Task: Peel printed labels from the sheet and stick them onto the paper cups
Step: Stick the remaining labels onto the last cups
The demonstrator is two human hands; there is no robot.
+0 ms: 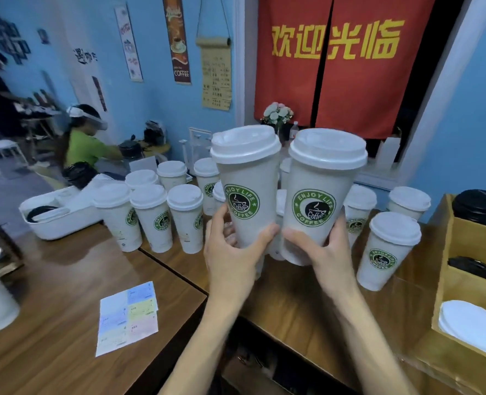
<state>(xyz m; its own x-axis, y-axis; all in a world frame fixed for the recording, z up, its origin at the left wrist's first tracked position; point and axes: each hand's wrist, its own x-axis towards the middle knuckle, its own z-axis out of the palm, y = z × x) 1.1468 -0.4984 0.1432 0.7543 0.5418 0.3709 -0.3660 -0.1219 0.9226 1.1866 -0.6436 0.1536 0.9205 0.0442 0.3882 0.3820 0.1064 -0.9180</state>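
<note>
I hold two lidded white paper cups with green coffee logos up in the air, side by side. My left hand [232,253] grips the bottom of the left cup [246,178]. My right hand [321,248] grips the bottom of the right cup [321,183]. The label sheet [128,317], with pastel blue, yellow and pink labels, lies flat on the wooden table [51,280] to the lower left, away from both hands. Several more lidded cups [150,218] stand in rows on the counter behind, and one cup [384,249] stands at the right.
A white bin [59,215] sits at the left end of the counter. A cardboard box [450,280] with black and white lids stands at the right. A person in a green shirt [85,146] works at the back left. A gap runs between table and counter.
</note>
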